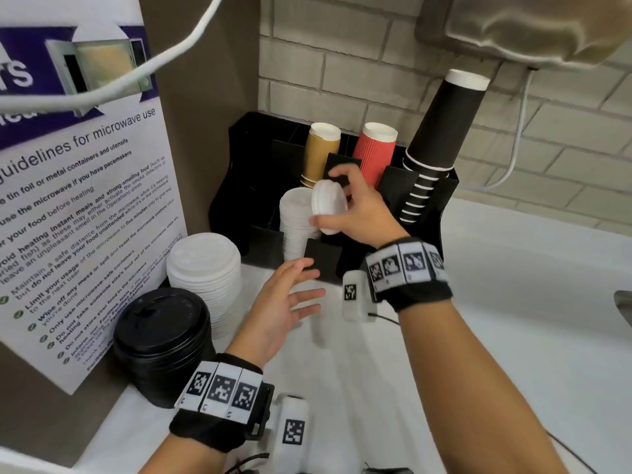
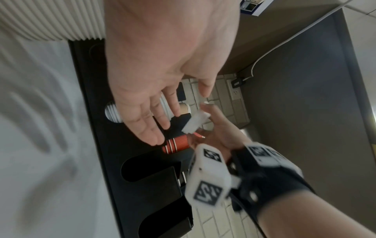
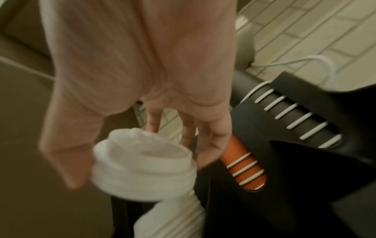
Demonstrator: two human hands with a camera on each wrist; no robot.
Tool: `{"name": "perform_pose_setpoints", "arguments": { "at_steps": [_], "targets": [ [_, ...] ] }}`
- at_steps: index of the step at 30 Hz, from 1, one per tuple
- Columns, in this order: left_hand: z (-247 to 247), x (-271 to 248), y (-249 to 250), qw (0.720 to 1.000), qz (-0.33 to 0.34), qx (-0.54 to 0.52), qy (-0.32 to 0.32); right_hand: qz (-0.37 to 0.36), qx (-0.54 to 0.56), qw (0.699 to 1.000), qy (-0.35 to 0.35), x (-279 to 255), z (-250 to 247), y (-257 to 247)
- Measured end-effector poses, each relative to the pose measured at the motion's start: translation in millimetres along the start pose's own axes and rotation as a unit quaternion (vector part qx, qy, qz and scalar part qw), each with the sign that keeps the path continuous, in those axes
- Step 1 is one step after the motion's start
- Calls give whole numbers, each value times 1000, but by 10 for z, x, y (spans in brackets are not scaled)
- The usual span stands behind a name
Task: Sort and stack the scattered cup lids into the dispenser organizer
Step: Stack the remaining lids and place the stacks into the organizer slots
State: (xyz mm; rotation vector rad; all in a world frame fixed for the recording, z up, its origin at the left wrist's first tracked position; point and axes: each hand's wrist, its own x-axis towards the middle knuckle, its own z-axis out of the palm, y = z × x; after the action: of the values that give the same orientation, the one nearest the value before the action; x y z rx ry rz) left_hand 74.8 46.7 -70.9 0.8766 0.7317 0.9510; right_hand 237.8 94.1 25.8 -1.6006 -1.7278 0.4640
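My right hand (image 1: 345,203) pinches a small stack of white lids (image 1: 328,206) on edge, thumb below and fingers above, just over the tall white lid stack (image 1: 295,224) standing in the black organizer (image 1: 239,186). The right wrist view shows those held lids (image 3: 142,167) against the thumb, with the organizer's lid stack (image 3: 168,220) beneath. My left hand (image 1: 287,302) hovers open, palm up, in front of the organizer and holds nothing; its fingers (image 2: 146,127) are spread in the left wrist view. A loose white lid stack (image 1: 205,271) and a black lid stack (image 1: 162,340) stand on the counter at left.
Tan cups (image 1: 319,152), red cups (image 1: 374,152) and black cups (image 1: 437,145) fill the organizer's back slots. A microwave guidelines sign (image 1: 78,206) stands at left. White cables (image 1: 516,155) hang along the brick wall. White counter (image 1: 513,302) stretches right.
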Motion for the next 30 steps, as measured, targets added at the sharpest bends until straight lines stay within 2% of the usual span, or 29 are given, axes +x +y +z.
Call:
{"name": "perform_pose_setpoints", "arguments": {
  "at_steps": [3,8,13,17,21,22,24,27,28,30],
  "targets": [
    [1,9,-16,1000,-10,24,6,5,-48,999,-10,343,113,13],
    [-14,10,-23,999,-15,50,2,-18,-132,987,-93,627,230,6],
    [-24,-3,4,998,-17,68,8,-46,-213,962,-162,665,312,8],
    [15,-27,47,995,-13,94,5,-27,-289,942,-168,618,360,15],
    [129,-118,229,983,20,176,-44,-28,-347,920,-182,567,368,-23],
    [167,-155,307,976,30,206,-69,-30,-345,922,-175,531,347,-49],
    [242,-241,498,954,51,267,-126,-39,-298,945,-127,422,287,-99],
    [321,-403,846,914,109,338,-194,-89,-140,985,-45,131,226,-161],
    [322,-468,960,900,135,364,-199,-98,-87,990,-50,9,231,-176],
    [282,-580,1163,868,179,431,-170,-110,-53,984,-129,-259,302,-209]
  ]
}}
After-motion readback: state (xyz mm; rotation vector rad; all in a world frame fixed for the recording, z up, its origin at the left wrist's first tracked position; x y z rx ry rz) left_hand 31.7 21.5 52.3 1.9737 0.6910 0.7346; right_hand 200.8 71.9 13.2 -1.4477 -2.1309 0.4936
